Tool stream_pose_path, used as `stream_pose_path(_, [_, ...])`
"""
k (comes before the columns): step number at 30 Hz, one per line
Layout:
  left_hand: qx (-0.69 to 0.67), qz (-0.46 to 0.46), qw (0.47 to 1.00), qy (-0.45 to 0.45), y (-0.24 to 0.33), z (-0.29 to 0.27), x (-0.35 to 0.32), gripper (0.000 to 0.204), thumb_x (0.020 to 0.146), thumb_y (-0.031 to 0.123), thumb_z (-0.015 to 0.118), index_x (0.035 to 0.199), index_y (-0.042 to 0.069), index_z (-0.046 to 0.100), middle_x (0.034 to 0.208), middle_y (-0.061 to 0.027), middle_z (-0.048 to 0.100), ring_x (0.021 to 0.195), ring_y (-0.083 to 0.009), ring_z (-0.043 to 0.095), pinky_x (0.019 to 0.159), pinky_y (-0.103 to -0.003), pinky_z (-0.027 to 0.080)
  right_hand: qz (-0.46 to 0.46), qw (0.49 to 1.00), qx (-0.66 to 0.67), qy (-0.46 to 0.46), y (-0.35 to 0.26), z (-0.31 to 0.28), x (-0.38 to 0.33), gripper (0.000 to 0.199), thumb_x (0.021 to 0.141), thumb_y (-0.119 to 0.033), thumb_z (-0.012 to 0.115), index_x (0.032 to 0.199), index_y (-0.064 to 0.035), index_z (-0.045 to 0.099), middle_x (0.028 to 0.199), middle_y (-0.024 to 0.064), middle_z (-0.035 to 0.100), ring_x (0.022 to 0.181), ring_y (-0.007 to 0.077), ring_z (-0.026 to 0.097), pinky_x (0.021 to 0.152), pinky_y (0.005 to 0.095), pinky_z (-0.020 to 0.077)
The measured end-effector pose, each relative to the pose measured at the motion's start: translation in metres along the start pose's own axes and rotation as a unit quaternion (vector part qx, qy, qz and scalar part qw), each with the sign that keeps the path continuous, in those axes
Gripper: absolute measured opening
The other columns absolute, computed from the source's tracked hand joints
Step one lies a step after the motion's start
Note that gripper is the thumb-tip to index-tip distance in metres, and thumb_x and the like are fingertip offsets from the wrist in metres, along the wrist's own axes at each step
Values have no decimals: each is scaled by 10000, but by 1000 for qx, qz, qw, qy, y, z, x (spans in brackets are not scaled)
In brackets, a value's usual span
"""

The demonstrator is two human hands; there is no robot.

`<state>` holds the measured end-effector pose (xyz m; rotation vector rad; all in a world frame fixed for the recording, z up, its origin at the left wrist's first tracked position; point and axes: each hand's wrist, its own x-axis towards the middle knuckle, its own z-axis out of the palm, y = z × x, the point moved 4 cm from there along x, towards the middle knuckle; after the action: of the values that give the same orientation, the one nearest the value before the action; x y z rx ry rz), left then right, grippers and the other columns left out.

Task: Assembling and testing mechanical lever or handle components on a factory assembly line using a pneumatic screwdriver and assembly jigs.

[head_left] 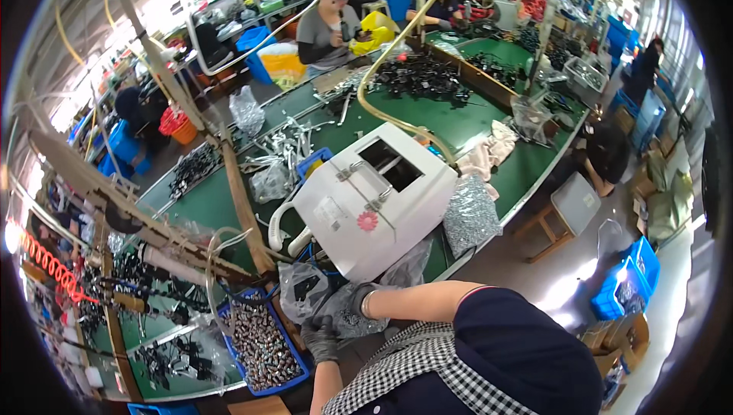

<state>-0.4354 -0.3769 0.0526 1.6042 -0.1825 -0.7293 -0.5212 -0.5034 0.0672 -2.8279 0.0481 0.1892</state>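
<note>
Both my hands wear dark grey gloves and work close together at the bench's near edge. My left hand (321, 338) has its fingers curled on the near side of a clear plastic bag (363, 325) of small shiny parts. Across from it, my right hand (354, 300) reaches in from the right over the same bag, its fingers mostly hidden. Another clear bag (302, 290) with black pieces lies just beyond them. Left of my hands is a blue tray (301, 378) full of small metal cylindrical parts (263, 342).
A white boxy machine (343, 220) with an open top window stands just ahead. To its right rests a bulging bag of silvery parts (469, 216). A wooden post (243, 205) and a yellow hose (365, 94) cross the green bench (504, 167). Co-workers sit across it.
</note>
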Motion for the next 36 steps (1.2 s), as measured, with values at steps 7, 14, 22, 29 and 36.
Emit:
stream_pose_path(7, [-31, 11, 999, -15, -4, -3, 2, 215, 795, 18, 724, 849, 72, 523, 675, 1, 541, 506, -114, 516, 417, -289, 462, 21, 993, -26, 112, -13, 38, 7, 371, 791, -218, 546, 1047, 23, 665, 1067, 218, 653, 1005, 363, 617, 925, 484, 464])
stream_pose_path(14, [-43, 20, 999, -13, -14, -2, 12, 247, 774, 30, 767, 878, 74, 547, 707, -37, 605, 496, -142, 549, 397, -305, 468, 141, 958, -208, 140, -23, 54, 7, 413, 863, -238, 497, 1187, -19, 632, 1266, 185, 591, 1136, 356, 549, 972, 489, 416])
stream_pose_path(22, [-7, 6, 1000, -28, -19, 2, 7, 245, 775, 38, 768, 909, 71, 566, 709, -11, 575, 499, -141, 549, 399, -309, 463, 125, 975, -186, -2, -25, 101, 21, 446, 866, -151, 480, 1230, 82, 587, 1290, 232, 564, 1194, 406, 525, 1013, 509, 405])
stream_pose_path(29, [-19, -5, 1000, -24, 3, 7, 2, 237, 777, 43, 759, 898, 79, 558, 709, -8, 568, 484, -151, 551, 394, -307, 477, 154, 986, -49, 49, -18, 78, 26, 442, 843, -141, 481, 1190, 107, 598, 1209, 286, 591, 1180, 423, 531, 1046, 497, 396])
stream_pose_path(36, [-16, -21, 1000, 3, -11, 2, 6, 233, 784, 51, 752, 919, 59, 562, 738, -37, 612, 469, -162, 554, 396, -314, 497, 26, 984, -158, 80, -18, 135, 39, 313, 860, -144, 471, 1034, 28, 666, 1072, 208, 641, 1028, 379, 584, 923, 489, 450])
